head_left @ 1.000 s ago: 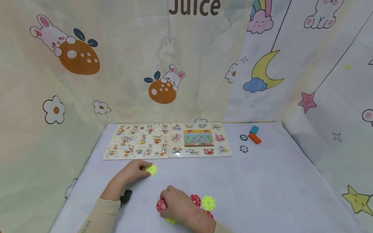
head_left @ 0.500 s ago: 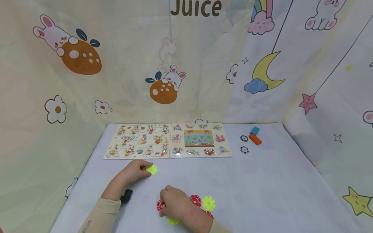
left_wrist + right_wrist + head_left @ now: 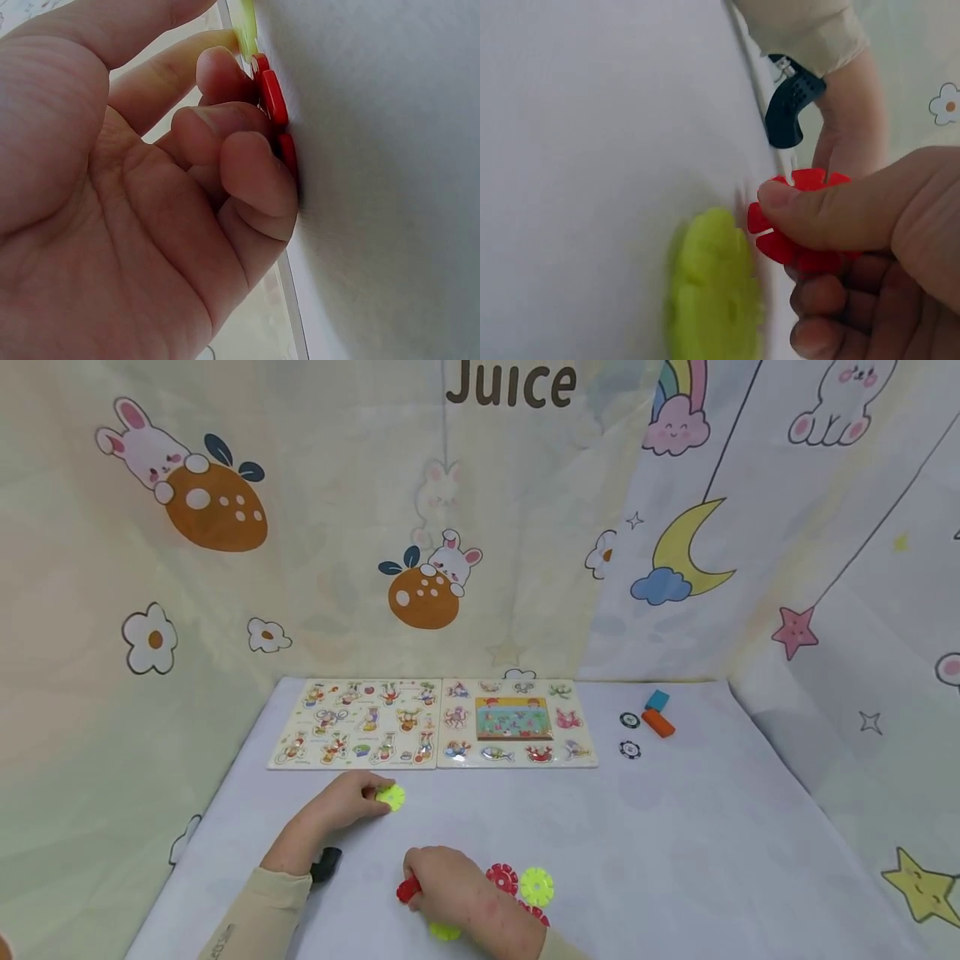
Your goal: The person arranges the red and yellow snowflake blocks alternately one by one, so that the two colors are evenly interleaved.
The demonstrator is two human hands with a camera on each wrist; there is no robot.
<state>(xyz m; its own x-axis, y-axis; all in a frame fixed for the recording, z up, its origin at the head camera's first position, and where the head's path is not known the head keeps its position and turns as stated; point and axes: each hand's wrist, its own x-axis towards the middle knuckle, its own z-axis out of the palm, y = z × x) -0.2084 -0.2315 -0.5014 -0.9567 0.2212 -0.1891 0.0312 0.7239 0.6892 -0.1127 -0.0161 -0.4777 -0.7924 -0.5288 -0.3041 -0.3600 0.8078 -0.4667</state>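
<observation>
My left hand holds a yellow snowflake disc at its fingertips, just in front of the picture boards. In the left wrist view, red disc edges show beside the curled fingers of that hand, close to the cloth. My right hand, lower and nearer the middle, pinches a red snowflake disc between thumb and fingers. Its notched rim fans out around the thumb. Below the right hand a yellow disc lies on the cloth, partly covered by the hand.
Right of the right hand lie a red disc, a yellow disc and another red disc. Behind are two puzzle boards. Two chips, an orange block and a blue block sit back right.
My right hand has shifted slightly left and turned, tilting the red disc from face-up to a steeper angle. The left hand stays in place with the yellow disc.
</observation>
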